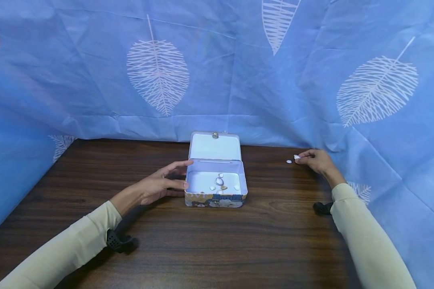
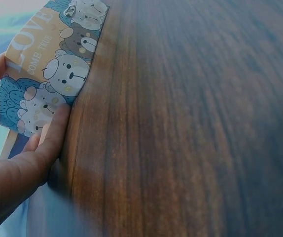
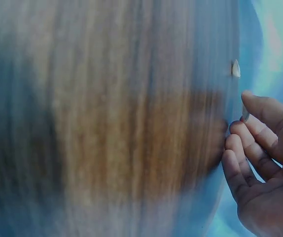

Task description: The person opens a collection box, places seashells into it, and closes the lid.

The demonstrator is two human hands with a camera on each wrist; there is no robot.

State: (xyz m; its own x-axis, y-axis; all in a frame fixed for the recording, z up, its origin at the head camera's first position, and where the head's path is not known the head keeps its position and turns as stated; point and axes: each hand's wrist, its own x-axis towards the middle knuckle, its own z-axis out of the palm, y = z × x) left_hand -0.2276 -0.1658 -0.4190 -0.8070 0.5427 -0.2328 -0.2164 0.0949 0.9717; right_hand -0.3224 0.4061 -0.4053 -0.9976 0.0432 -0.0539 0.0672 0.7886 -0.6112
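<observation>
A tin box (image 1: 215, 200) printed with cartoon bears stands on the table with its lid (image 1: 215, 146) raised. Several small shells, white and brownish, lie on its floor, among them a larger grey-and-white one (image 1: 219, 182). My left hand (image 1: 159, 186) rests against the box's left side, fingers spread and fairly straight; in the left wrist view its fingertips touch the printed wall (image 2: 67, 74). Far to the right, my right hand (image 1: 316, 160) pinches a small white shell (image 1: 297, 157) between thumb and fingers. Another white shell (image 1: 289, 161) lies just left of it on the table.
The dark wooden table (image 1: 217, 245) ends at a blue curtain (image 1: 231, 80) with white leaf prints, which hangs behind the box and along both sides. Black straps (image 1: 119, 241) hang at both wrists below the pale sleeves.
</observation>
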